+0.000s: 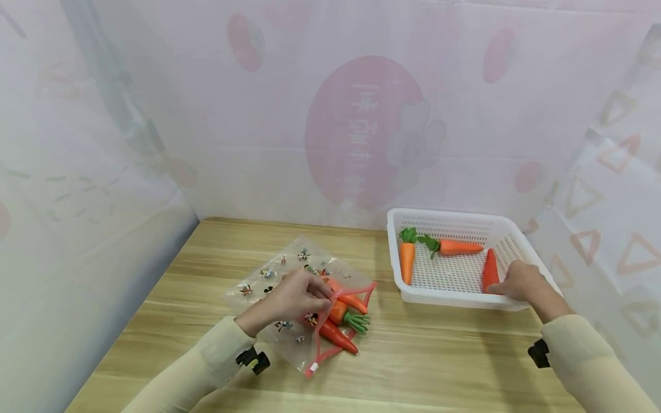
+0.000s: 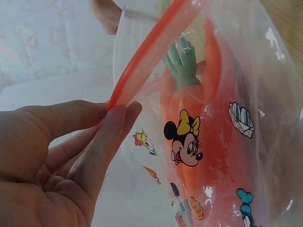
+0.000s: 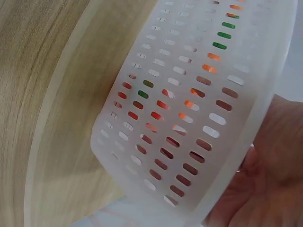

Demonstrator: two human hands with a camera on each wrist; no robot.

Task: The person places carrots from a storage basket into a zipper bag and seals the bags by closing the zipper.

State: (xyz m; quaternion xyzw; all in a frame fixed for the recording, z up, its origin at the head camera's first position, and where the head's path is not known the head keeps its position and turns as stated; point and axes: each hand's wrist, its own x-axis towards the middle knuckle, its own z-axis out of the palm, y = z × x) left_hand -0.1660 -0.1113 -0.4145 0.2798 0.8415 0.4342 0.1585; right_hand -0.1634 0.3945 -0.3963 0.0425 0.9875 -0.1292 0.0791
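Note:
My left hand (image 1: 296, 295) pinches the red zip edge (image 2: 142, 56) of a clear plastic bag (image 1: 294, 252) printed with cartoon figures, between thumb and fingers. Inside its lifted mouth lie an orange carrot (image 2: 182, 99) with a green top and red tapered vegetables (image 1: 335, 335), some tips poking out. Over at the white basket (image 1: 449, 297), my right hand (image 1: 527, 287) reaches inside and grips the lower end of a red tapered vegetable (image 1: 489, 269). The basket wall hides most of those fingers in the right wrist view.
Two orange carrots with leafy tops, one upright in view (image 1: 407, 261) and one lying crosswise (image 1: 459, 247), are in the basket. A white zip slider (image 1: 313, 367) sits at the bag's near corner. Printed cloth walls (image 1: 258, 172) enclose the wooden table (image 1: 413, 355).

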